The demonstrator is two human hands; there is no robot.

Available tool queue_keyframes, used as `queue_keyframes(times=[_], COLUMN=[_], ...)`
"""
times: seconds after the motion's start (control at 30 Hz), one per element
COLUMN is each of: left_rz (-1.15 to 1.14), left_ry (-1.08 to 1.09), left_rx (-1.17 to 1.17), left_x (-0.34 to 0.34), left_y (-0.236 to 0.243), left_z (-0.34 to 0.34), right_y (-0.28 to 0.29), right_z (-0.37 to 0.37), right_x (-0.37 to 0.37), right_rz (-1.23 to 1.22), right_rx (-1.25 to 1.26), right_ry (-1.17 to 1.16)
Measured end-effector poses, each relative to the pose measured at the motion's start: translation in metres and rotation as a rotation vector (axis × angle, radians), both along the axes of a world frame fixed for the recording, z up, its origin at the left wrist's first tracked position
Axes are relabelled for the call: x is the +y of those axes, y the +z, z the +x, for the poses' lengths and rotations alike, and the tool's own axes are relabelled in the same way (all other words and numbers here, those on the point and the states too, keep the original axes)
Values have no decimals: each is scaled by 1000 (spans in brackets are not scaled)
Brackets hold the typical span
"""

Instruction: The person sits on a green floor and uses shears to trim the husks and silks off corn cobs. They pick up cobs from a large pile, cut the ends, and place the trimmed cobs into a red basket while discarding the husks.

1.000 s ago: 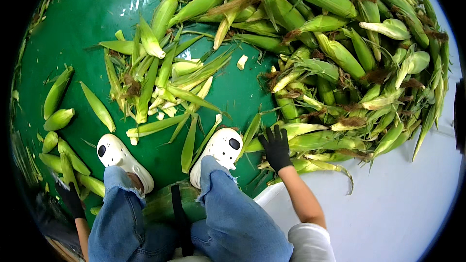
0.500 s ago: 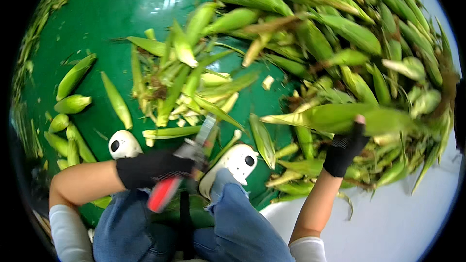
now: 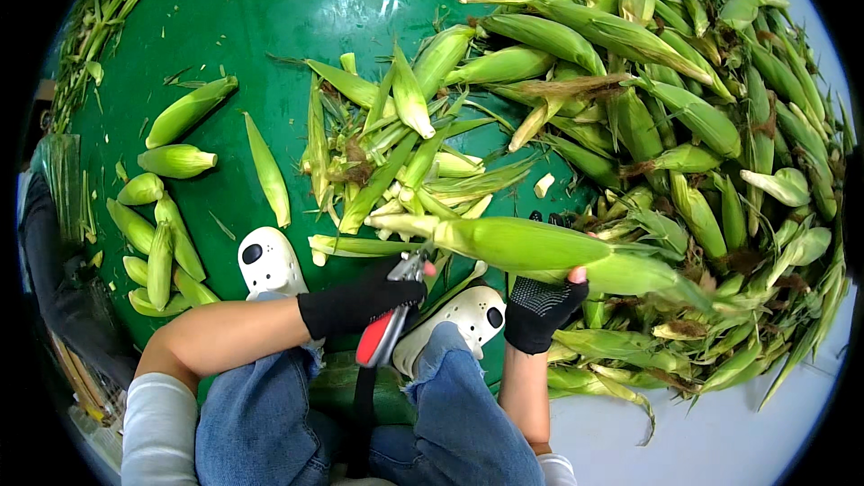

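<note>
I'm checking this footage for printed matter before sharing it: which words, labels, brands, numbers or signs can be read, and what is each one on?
None can be read.
Red-handled cutter in the left hand: no legible lettering.
White shoes: black spots only, no writing.
Right hand's glove: pale dots, no letters.
Items at the lower left rim: too small and blurred to tell.

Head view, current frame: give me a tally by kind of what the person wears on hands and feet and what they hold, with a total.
Red-handled cutter: 1
Held corn ear: 1
Black gloves: 2
White shoes: 2
Total: 6
</note>
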State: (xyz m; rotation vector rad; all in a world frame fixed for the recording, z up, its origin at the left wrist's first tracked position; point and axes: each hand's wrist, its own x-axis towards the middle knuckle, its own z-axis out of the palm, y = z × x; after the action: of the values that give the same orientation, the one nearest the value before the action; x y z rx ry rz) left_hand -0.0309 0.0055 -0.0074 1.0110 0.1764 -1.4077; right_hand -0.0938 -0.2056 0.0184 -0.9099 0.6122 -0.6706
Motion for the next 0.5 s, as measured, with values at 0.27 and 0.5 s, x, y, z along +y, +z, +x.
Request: queue_keyframes(times=[0.27, 0.5], left_rz=[219, 31], left_ry=[325, -139], left_rx=[35, 215], left_x=[21, 18], left_y=[-32, 0], left_z=[30, 6], right_y=[16, -7], right_z=[11, 5], right_x=[-7, -6], right_rz=[141, 250], right_rx=[30, 38], right_ry=[-62, -106])
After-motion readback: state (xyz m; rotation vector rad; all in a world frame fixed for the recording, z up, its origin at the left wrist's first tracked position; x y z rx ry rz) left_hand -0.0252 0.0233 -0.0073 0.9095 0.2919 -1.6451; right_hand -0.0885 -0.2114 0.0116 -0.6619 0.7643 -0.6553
